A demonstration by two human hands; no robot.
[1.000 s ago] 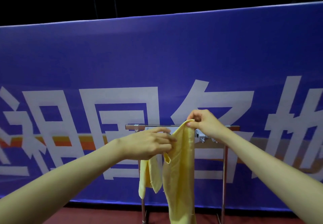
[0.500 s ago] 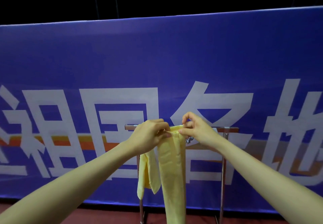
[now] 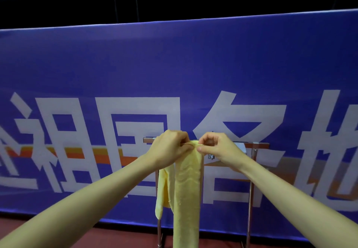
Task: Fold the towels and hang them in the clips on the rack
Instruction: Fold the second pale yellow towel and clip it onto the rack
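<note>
Blue banner (image 3: 174, 63) behind rack (image 3: 251, 145). Left hand (image 3: 168, 149), right hand (image 3: 217, 147) now close together, both pinching yellow towel (image 3: 187, 189) top edge at bar (second towel (image 3: 162, 189) already hung); clipping seems imminent.

Two bare arms reached in from the bottom corners. No sleeves covered them, and both were bare all the way to the edge of the view. The left hand (image 3: 170, 148) and the right hand (image 3: 218, 149) wore no gloves. There were no rings, and no watch or band sat on either wrist.
</note>
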